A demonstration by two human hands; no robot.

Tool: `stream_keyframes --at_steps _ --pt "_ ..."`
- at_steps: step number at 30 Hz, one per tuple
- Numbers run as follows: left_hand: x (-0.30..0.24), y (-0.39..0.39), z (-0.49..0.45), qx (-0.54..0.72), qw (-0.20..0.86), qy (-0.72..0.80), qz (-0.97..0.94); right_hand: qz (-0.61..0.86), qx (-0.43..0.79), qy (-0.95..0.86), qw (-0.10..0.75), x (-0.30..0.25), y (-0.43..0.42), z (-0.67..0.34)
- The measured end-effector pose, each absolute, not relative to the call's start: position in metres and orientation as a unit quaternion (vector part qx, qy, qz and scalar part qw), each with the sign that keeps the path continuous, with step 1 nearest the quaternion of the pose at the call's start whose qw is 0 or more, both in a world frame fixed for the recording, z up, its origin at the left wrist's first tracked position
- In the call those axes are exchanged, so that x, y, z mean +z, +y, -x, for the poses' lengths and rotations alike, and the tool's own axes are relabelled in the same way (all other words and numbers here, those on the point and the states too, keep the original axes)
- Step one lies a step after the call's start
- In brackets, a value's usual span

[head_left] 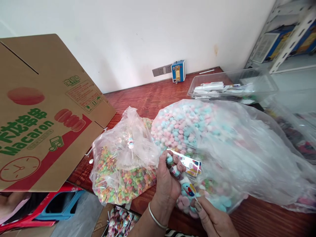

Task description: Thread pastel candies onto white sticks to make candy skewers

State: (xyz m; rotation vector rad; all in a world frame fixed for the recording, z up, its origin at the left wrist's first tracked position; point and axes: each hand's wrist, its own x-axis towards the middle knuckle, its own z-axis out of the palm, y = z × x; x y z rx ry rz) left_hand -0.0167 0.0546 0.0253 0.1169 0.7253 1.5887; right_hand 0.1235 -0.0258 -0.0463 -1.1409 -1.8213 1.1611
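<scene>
My left hand (169, 181), with a silver bangle at the wrist, is closed around a candy skewer (185, 184) of pastel pieces in a printed clear wrapper. Its thumb and fingers hide much of the upper part. With thumb and fingertips my right hand (211, 215) pinches the skewer's thin white stick at the lower end. Both hands are over a clear bag of pink, blue and white marshmallows (181, 121). A shiny printed wrapper strip (191, 163) shows just behind my left fingers. Left of my hands sits a bag of colourful ring-shaped candies (116, 179), an unwrapped candy skewer (130, 143) lying on top.
A large cardboard box (49, 131) stands on the left. Behind the bags, a clear plastic bin (232, 92) holds wrappers. A small blue device (178, 71) stands by the wall sockets. Below the table edge are wrapped candy skewers (119, 220) and a blue-and-red stool (60, 205).
</scene>
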Motion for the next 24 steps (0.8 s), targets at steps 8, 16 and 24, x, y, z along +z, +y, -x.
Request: stream_keyframes --at_steps 8,16,24 --pt "0.026 0.044 -0.003 0.713 0.622 0.317 -0.062 0.439 0.455 -0.692 0.349 -0.04 -0.025 -0.119" --pt "0.039 0.052 0.017 0.694 0.645 0.303 -0.101 0.459 0.427 -0.696 0.349 -0.049 -0.022 -0.123" --pt "0.036 0.051 0.013 0.701 0.631 0.315 -0.106 0.448 0.472 -0.683 0.33 -0.043 -0.025 -0.12"
